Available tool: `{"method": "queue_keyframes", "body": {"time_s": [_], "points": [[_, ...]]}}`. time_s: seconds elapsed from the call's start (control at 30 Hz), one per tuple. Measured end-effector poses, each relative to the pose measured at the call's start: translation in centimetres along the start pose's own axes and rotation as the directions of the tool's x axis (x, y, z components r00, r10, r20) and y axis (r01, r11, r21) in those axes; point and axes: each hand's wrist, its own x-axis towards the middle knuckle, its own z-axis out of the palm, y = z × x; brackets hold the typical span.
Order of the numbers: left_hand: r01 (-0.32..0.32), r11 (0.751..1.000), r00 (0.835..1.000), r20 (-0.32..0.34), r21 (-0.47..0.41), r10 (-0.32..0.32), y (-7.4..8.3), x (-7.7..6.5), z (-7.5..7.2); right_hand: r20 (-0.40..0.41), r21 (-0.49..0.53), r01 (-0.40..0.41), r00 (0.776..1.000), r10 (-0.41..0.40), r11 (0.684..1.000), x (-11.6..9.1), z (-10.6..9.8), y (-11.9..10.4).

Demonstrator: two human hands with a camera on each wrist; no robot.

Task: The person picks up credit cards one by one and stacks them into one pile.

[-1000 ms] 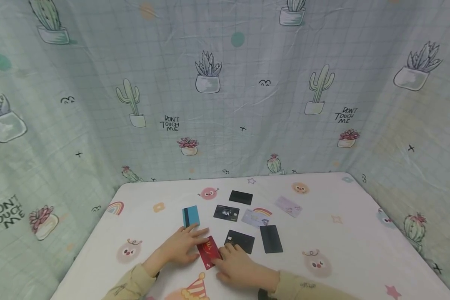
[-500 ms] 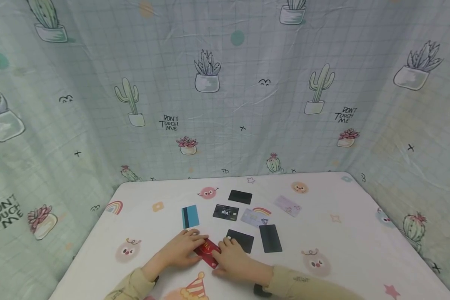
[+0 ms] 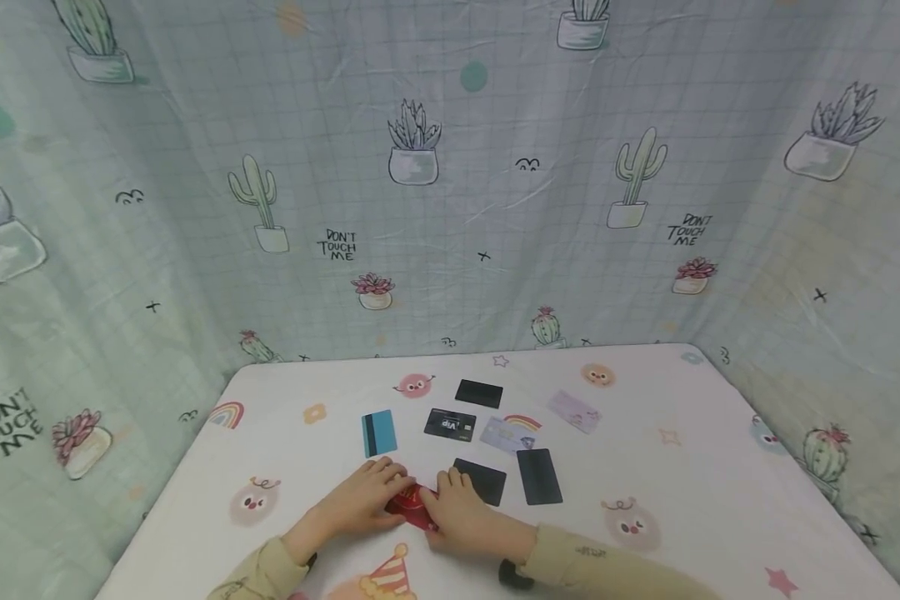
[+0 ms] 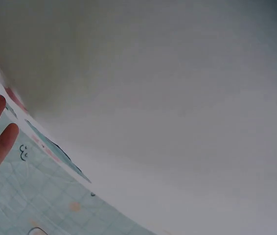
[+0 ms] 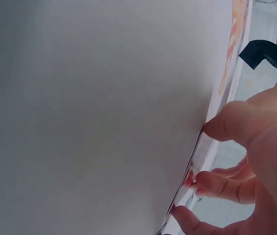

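Note:
A red card (image 3: 411, 507) sits between both hands low in the middle of the head view. My left hand (image 3: 360, 498) grips its left end, with the thumb at the near edge and the fingers at the far edge. From the other side my right hand (image 3: 465, 521) holds the right end in the same way, its knuckles overlapping a black card (image 3: 486, 483) behind it. Only some left fingers (image 4: 0, 142) show in the left wrist view. In the right wrist view the thumb (image 5: 226, 121) and fingertips meet a thin dark edge.
Beyond the hands lie a blue striped card (image 3: 378, 433), a black Vip card (image 3: 450, 425), a plain black card (image 3: 479, 393), two pale lilac cards (image 3: 510, 435) and a dark upright-set card (image 3: 540, 477). Printed curtains (image 3: 487, 200) close off the white table (image 3: 690, 500) behind and at the sides.
The red card has turned from nearly lengthwise to slanting between the hands, and less of its face shows. The right hand has shifted slightly left; the fingers of both hands have closed in on the card.

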Motion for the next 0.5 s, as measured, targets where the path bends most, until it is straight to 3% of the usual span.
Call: {"method": "queue_keyframes", "body": {"time_s": [0.33, 0.5], "points": [[0.008, 1.0, 0.998, 0.061, -0.007, -0.007, 0.2, 0.9, -0.3, 0.077, 0.084, -0.036, 0.997, 0.03, 0.996, 0.5, 0.2, 0.3], [0.031, 1.0, 0.996, 0.089, -0.001, -0.031, 0.2, 1.1, -0.2, 0.049, 0.097, -0.02, 0.999, 0.015, 0.995, 0.5, -0.1, 0.1]]}}
